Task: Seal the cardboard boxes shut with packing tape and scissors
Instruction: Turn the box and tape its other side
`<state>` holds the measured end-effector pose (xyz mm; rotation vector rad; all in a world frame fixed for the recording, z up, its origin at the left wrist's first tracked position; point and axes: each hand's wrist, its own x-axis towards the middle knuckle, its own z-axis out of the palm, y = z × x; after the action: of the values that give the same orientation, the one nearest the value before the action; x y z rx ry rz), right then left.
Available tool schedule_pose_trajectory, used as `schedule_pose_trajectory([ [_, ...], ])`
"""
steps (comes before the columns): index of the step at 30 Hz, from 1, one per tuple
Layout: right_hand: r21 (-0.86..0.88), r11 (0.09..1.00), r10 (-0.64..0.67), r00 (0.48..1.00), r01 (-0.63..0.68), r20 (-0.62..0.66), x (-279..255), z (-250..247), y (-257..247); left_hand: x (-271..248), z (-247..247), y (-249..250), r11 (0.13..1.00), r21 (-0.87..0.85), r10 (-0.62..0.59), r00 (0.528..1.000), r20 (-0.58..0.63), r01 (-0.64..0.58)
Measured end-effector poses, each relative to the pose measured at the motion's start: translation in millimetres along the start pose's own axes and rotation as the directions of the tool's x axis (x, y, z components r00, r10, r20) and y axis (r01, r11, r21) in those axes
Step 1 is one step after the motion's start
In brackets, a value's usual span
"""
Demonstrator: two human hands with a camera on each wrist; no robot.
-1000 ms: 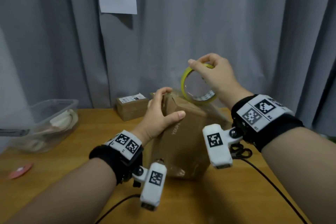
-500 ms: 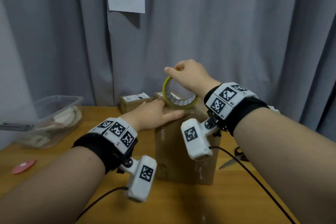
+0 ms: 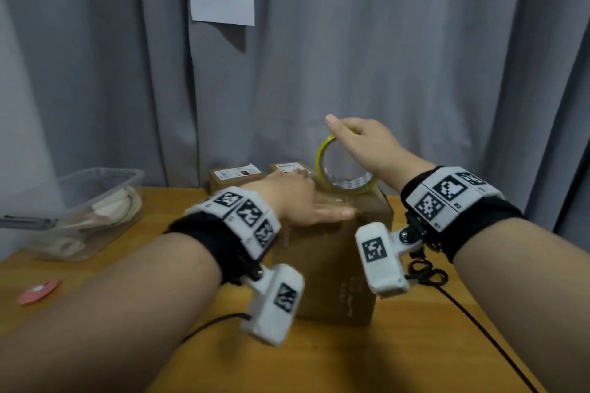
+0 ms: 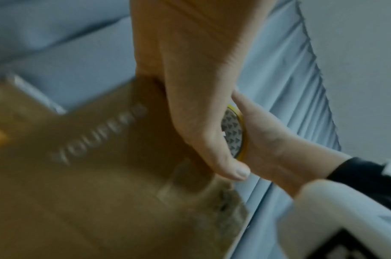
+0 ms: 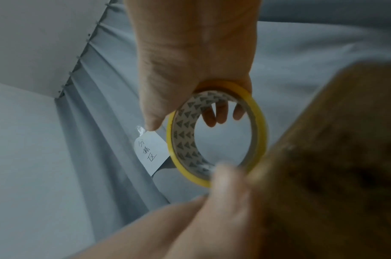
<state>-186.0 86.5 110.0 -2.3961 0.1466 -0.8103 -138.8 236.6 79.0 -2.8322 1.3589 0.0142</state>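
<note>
A brown cardboard box stands upright in the middle of the wooden table. My left hand lies flat on its top with straight fingers, pressing on clear tape there. My right hand grips the yellow tape roll on edge at the box's far top edge. The roll shows a patterned inner core in the right wrist view. In the left wrist view the left hand presses the box next to the roll. Black-handled scissors lie on the table right of the box.
Two small labelled boxes stand behind the big one against the grey curtain. A clear plastic bin sits at the left, a pink disc near the left edge. Cables run across the table front.
The box went from tilted to upright. My left hand moved from gripping its top edge to lying flat on top. The right hand brought the roll down to the box's far edge.
</note>
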Motion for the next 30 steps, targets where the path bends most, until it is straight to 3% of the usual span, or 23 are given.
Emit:
schedule_pose_trajectory([
  [6,-0.06,0.995,0.074,0.997,-0.075,-0.016,8.3,-3.3,-6.1,11.1,8.2,-6.7,0.977,-0.205,-0.056,0.998,0.009,0.057],
  [9,-0.268,0.961,0.088,0.995,-0.073,0.046,11.3,-18.5,-13.3,9.0,12.3,-9.8,0.975,-0.217,-0.061,0.998,-0.02,0.055],
  [12,-0.522,0.847,0.15,0.988,-0.104,0.045,8.5,-53.1,-3.5,6.6,11.5,-10.5,0.968,-0.245,-0.059,0.998,-0.015,0.054],
  [14,-0.556,0.819,0.208,0.977,-0.144,0.053,2.5,-66.0,6.5,7.9,11.7,-11.7,0.971,-0.236,-0.051,0.999,-0.009,0.047],
  [23,-0.288,0.899,0.36,0.932,-0.331,0.05,-5.4,-60.5,49.1,28.0,-2.3,16.4,1.0,0.012,0.01,0.987,0.161,-0.012],
  [27,-0.164,0.916,0.377,0.925,-0.366,0.044,-3.0,-58.9,56.1,39.6,-4.4,43.4,0.995,0.079,0.046,0.992,0.121,-0.056],
  [30,-0.087,0.934,0.354,0.933,-0.348,0.063,2.9,-50.5,58.1,44.3,0.5,32.8,0.996,0.033,0.074,0.994,0.082,-0.077],
])
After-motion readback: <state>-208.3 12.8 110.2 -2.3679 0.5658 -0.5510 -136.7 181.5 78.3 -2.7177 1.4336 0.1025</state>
